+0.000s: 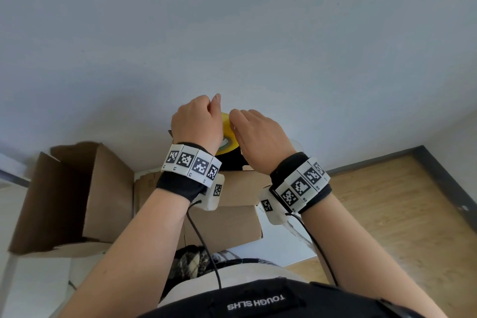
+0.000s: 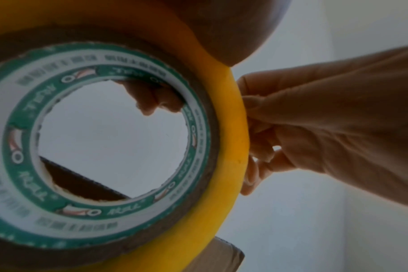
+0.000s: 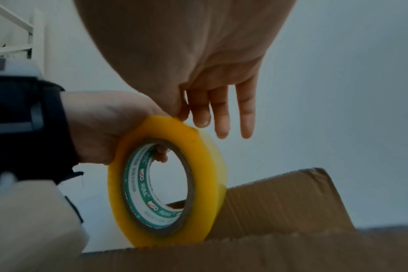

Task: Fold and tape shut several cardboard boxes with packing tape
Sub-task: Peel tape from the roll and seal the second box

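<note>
Left hand (image 1: 196, 124) curled round yellow tape roll (image 1: 228, 134), fingertips hooked thru the core, palm over the rim; roll gripped firm. Right hand (image 1: 258, 134) just beside it on the right, thumb and forefinger picking at roll's outer face near the top; other three fingers (image 3: 221, 114) straight and loose, pointing down past the roll. Whether a tape end is actually pinched: can't tell.

Roll (image 3: 165, 185) held on edge, hole axis running roughly near-far w/ a slight tilt, flat side w/ green-and-white core label (image 2: 110, 139) facing back toward the left wrist. Lower rim sits just at or behind the raised flap of cardboard box (image 3: 280, 202); touching or not, can't tell.

Box (image 1: 227, 204) directly under both wrists, brown, top flaps up, far flap standing behind the roll. Second cardboard box (image 1: 77, 196) to the left, bigger, open, flaps splayed, well apart from the hands. Pale wall (image 1: 258, 33) beyond the hands, plain; plenty of open room above and far of the roll. Wood floor (image 1: 400, 214) to the right w/ dark skirting (image 1: 444, 170) along its far edge. Black cables (image 1: 201, 235) hanging from wrist units toward the body, near side.
</note>
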### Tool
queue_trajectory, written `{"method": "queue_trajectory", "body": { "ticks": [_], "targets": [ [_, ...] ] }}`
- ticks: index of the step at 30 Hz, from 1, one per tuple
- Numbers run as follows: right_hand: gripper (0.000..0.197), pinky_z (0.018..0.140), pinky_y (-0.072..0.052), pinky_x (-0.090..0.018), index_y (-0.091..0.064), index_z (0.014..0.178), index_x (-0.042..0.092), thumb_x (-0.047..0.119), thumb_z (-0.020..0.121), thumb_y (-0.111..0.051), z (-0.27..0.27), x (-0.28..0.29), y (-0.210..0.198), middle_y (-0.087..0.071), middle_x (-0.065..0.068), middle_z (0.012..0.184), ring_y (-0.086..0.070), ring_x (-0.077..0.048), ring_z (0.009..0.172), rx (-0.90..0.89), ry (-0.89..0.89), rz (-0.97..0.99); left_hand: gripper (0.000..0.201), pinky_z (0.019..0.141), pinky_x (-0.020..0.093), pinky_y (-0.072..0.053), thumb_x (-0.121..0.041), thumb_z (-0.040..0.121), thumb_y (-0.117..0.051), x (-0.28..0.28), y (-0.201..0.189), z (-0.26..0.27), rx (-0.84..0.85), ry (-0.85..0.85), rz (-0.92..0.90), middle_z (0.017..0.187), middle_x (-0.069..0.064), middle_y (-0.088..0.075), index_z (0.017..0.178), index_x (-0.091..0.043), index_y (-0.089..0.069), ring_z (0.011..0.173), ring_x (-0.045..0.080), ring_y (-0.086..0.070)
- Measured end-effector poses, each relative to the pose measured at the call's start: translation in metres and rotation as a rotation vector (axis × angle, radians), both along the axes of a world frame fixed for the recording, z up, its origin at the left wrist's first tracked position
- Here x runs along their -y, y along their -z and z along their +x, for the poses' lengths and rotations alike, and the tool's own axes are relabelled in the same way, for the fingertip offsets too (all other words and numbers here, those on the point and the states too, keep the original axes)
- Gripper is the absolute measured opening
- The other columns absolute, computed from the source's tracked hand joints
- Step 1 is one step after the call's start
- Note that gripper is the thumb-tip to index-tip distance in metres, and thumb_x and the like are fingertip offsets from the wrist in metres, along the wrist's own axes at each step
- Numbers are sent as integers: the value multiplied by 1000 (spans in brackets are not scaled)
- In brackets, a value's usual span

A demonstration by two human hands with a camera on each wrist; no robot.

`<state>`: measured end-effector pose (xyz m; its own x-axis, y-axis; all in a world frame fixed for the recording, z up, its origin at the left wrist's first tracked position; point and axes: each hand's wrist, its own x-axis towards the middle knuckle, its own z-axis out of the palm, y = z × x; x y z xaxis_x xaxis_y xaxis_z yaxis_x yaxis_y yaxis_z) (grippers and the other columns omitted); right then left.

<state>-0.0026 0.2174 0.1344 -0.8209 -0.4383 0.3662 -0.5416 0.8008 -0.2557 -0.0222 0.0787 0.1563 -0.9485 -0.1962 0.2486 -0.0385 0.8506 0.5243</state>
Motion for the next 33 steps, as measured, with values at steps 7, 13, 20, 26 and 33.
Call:
{"method": "queue_trajectory", "body": {
  "ticks": [7,13,20,26,33],
  "targets": [
    [14,49,-30,-35,-46,82,8,8,96,-42,1,4,-4,-39,-1,67,-33,-21,55,13,-10,-147,51,52,31,-23,-43,104,-37,0,1,1,-24,13,27,56,-1,-43,60,-17,-38,50,12,-37],
    [14,52,-25,-31,-45,82,6,5,96,-44,4,3,-2,-39,-2,66,-29,-18,52,59,35,-221,51,51,31,-22,-42,104,-38,-2,0,5,-32,20,48,55,-2,-41,59,-18,-35,49,12,-35],
    [17,54,-29,-34,-48,88,2,11,100,-41,6,-2,-3,-46,-6,69,-39,-23,56,125,55,-273,51,48,28,-21,-43,104,-39,-3,-1,6,-32,17,70,54,-2,-40,59,-19,-34,49,12,-35],
    [34,58,-38,-36,-44,90,11,39,103,-28,11,-7,-5,-48,2,70,-45,-22,60,166,43,-377,52,54,31,-25,-44,104,-38,0,-5,4,-34,11,80,55,-2,-40,59,-19,-35,50,15,-37],
    [26,52,-39,-43,-44,88,7,25,101,-31,13,-1,-8,-44,0,67,-43,-27,55,97,24,-238,52,47,29,-22,-43,104,-39,-2,-4,8,-54,40,70,53,-2,-40,59,-18,-34,47,13,-34]
  ]
}}
